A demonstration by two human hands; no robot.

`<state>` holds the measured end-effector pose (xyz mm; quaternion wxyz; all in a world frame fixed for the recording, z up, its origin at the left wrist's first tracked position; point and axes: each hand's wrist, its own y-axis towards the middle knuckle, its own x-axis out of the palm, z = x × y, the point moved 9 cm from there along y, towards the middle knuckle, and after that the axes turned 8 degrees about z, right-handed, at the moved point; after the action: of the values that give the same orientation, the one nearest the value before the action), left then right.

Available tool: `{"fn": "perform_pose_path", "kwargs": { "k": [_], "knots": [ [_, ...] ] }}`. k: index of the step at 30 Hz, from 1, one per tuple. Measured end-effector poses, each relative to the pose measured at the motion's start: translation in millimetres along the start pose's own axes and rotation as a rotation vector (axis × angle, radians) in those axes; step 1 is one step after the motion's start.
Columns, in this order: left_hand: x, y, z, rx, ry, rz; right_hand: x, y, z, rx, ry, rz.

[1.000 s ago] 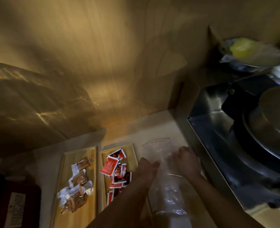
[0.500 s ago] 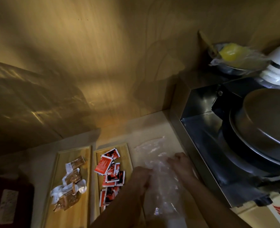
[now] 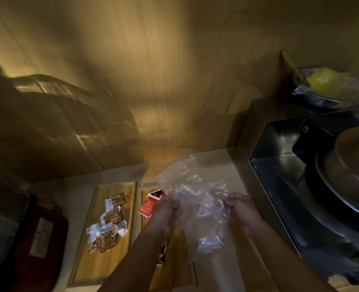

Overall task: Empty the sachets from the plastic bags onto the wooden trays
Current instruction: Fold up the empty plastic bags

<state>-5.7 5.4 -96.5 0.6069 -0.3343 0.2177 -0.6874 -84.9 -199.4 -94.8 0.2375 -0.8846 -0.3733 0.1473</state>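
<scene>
Both of my hands grip a crumpled clear plastic bag (image 3: 197,199) held above the counter. My left hand (image 3: 163,216) pinches its left side and my right hand (image 3: 240,211) holds its right side. The bag looks empty. Under my left arm lies a wooden tray (image 3: 146,192) with red sachets (image 3: 150,204), mostly hidden by my arm and the bag. To its left a second wooden tray (image 3: 85,260) holds several brown and white sachets (image 3: 109,222).
A wooden wall rises behind the counter. A steel cooker surround (image 3: 279,171) with a lidded pot (image 3: 355,173) stands at the right. A bowl with a yellow item under plastic (image 3: 326,85) sits at the back right. A dark red box (image 3: 39,241) lies at the far left.
The bag has been lifted off the counter and bunched up between my hands, its top now over the red-sachet tray. The camera view shifted slightly.
</scene>
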Motion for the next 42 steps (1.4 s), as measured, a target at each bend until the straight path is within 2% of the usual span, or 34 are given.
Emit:
{"fn": "perform_pose_path", "kwargs": {
  "k": [3,7,9,11,13,15,17,20,22,24,27,30,33,36,39,42],
  "knots": [
    [-21.0,0.5,20.0,0.082,-0.084,0.061,-19.0,-3.7,-23.8,-0.129,0.044,0.204],
    [-46.1,-6.3,44.2,0.137,-0.151,0.100,-31.0,-24.9,-70.9,-0.275,0.186,0.208],
    [-53.9,-11.7,51.2,0.149,-0.145,0.111,-27.8,-35.2,-92.0,-0.309,0.213,0.115],
    [-54.0,-17.1,52.9,0.142,-0.113,0.090,-11.9,-46.2,-108.8,-0.291,0.314,-0.082],
    [-43.4,-24.2,47.0,0.097,-0.063,0.007,7.6,-57.1,-118.7,-0.262,0.366,-0.230],
    [-29.8,-35.4,36.0,0.030,-0.060,-0.084,27.9,-64.9,-120.1,-0.247,0.374,-0.286],
    [-19.9,-42.5,24.9,-0.023,-0.095,-0.140,44.4,-65.8,-111.0,-0.224,0.353,-0.231],
    [-10.4,-51.1,22.2,-0.017,-0.150,-0.231,54.6,-64.2,-91.3,-0.220,0.262,-0.059],
    [-9.6,-58.2,22.6,-0.029,-0.177,-0.275,58.1,-64.9,-78.4,-0.215,0.141,-0.010],
    [-11.7,-64.5,22.5,-0.055,-0.193,-0.309,62.7,-66.5,-64.9,-0.169,0.055,-0.034],
    [-20.8,-62.7,19.9,-0.111,-0.201,-0.288,72.0,-69.8,-53.7,-0.089,0.121,-0.129],
    [-28.7,-59.4,24.9,-0.141,-0.242,-0.318,74.7,-70.3,-52.7,-0.096,0.139,-0.132],
    [-31.5,-66.2,33.5,-0.081,-0.087,-0.404,73.7,-70.1,-55.9,-0.177,0.089,-0.083],
    [-41.3,-66.4,37.9,0.001,0.091,-0.349,75.9,-69.7,-58.0,-0.249,0.053,-0.058],
    [-55.2,-63.6,47.9,0.116,0.238,-0.187,87.4,-67.7,-50.2,-0.158,0.176,-0.166],
    [-62.8,-66.5,54.4,0.147,0.237,-0.157,107.1,-73.9,-33.5,0.016,0.179,-0.452]
  ]
}}
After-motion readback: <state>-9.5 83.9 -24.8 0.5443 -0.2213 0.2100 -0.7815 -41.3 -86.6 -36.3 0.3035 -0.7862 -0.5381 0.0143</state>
